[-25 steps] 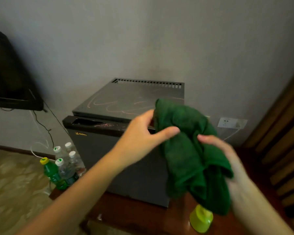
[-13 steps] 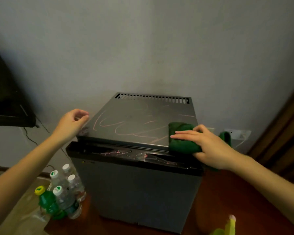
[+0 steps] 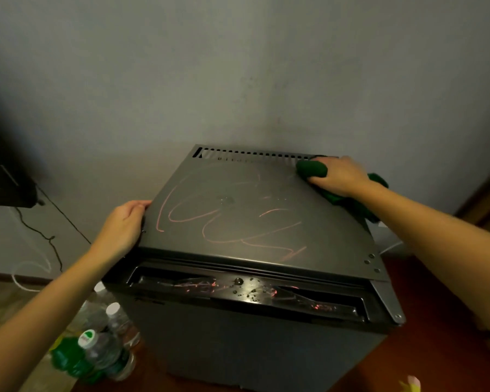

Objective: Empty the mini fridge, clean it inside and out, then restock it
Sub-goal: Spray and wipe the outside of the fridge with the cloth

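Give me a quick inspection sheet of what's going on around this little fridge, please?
Surface: mini fridge top panel carries pink scribbles and a few water drops; door shut.
Job's things: green cloth pressed on the top's rear right corner, beside the vent slots.
Clutter: bottles clustered on the floor left of the fridge; a yellow object at the bottom right edge, too cropped to identify.
Hands: right hand gripping the cloth; left hand steadying the top's left edge.
Cables: dark cable and white cable along the left wall.
Surroundings: grey wall, dark object at the left, wooden floor.
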The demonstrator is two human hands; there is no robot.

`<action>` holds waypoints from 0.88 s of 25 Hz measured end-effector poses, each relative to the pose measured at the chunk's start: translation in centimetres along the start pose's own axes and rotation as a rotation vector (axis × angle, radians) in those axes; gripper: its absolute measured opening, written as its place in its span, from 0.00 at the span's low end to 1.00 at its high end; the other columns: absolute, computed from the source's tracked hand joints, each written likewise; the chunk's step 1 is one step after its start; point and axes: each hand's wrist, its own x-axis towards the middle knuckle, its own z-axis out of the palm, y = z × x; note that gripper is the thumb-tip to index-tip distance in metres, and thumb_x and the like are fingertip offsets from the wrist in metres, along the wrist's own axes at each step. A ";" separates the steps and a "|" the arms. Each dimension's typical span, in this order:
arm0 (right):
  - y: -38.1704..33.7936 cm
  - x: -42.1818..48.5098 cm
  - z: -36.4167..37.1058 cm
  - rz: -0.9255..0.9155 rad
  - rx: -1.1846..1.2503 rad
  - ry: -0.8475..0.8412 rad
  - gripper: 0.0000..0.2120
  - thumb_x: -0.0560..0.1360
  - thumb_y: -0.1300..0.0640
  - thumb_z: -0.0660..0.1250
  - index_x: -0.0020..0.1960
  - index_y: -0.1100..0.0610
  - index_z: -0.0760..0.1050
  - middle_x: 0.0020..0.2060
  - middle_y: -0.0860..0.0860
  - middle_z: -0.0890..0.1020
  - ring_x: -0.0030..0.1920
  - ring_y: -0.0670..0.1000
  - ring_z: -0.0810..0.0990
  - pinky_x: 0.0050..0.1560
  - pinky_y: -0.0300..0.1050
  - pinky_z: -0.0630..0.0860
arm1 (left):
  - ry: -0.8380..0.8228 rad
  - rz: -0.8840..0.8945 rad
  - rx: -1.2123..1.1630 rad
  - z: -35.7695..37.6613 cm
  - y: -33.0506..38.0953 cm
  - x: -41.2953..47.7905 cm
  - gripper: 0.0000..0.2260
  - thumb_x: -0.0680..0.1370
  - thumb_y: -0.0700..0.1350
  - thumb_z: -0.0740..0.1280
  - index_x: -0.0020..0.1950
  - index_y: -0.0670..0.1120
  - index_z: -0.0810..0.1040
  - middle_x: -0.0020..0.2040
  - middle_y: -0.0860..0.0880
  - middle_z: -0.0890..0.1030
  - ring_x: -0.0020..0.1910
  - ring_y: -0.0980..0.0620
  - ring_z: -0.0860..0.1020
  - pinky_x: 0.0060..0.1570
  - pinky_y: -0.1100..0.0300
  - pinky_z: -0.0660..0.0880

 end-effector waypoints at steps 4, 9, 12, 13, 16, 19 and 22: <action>-0.7 -0.4 0.4 -0.007 -0.024 0.013 0.27 0.72 0.32 0.59 0.66 0.43 0.70 0.58 0.53 0.80 0.53 0.58 0.78 0.52 0.50 0.78 | -0.014 0.004 -0.004 -0.1 0.1 -0.4 0.16 0.83 0.45 0.54 0.65 0.41 0.75 0.55 0.42 0.79 0.53 0.46 0.75 0.53 0.52 0.71; -5.1 -13.9 -1.2 -0.353 -0.015 0.019 0.36 0.66 0.21 0.48 0.69 0.36 0.65 0.68 0.35 0.69 0.53 0.46 0.71 0.47 0.44 0.74 | -0.085 -0.108 -0.180 -0.9 -0.3 0.7 0.14 0.83 0.44 0.55 0.61 0.44 0.77 0.53 0.45 0.79 0.51 0.48 0.75 0.46 0.58 0.70; -5.5 -17.0 -1.1 -0.494 0.037 0.007 0.28 0.71 0.25 0.51 0.67 0.34 0.66 0.67 0.31 0.68 0.50 0.45 0.72 0.44 0.42 0.75 | -0.047 -0.119 -0.246 -0.4 -0.9 1.1 0.13 0.82 0.42 0.55 0.60 0.43 0.77 0.50 0.47 0.79 0.52 0.48 0.75 0.41 0.64 0.68; -5.5 -16.0 -1.1 -0.498 0.057 0.020 0.27 0.71 0.26 0.51 0.66 0.34 0.67 0.67 0.32 0.69 0.50 0.46 0.73 0.46 0.43 0.75 | -0.010 -0.107 -0.243 0.0 -1.2 1.0 0.13 0.82 0.41 0.55 0.60 0.43 0.77 0.50 0.47 0.79 0.52 0.48 0.75 0.41 0.64 0.69; -5.3 -7.5 0.0 -0.368 0.041 0.070 0.29 0.70 0.26 0.52 0.65 0.37 0.69 0.63 0.40 0.77 0.54 0.52 0.78 0.52 0.50 0.77 | 0.020 -0.042 -0.153 0.4 -1.3 0.9 0.13 0.82 0.39 0.54 0.60 0.44 0.76 0.48 0.50 0.78 0.46 0.52 0.76 0.40 0.66 0.68; -5.1 2.6 1.6 -0.150 -0.040 0.039 0.28 0.72 0.28 0.54 0.65 0.41 0.71 0.57 0.49 0.81 0.55 0.57 0.79 0.49 0.48 0.77 | 0.022 -0.014 -0.073 0.2 -1.0 0.9 0.15 0.82 0.35 0.53 0.62 0.41 0.76 0.53 0.46 0.78 0.49 0.51 0.74 0.44 0.62 0.69; -6.0 5.5 2.4 -0.027 -0.036 0.030 0.27 0.74 0.31 0.55 0.65 0.44 0.72 0.57 0.52 0.81 0.55 0.57 0.78 0.45 0.46 0.75 | 0.017 -0.008 -0.054 0.2 -0.6 0.4 0.16 0.81 0.35 0.52 0.63 0.39 0.75 0.55 0.44 0.78 0.51 0.51 0.74 0.48 0.61 0.68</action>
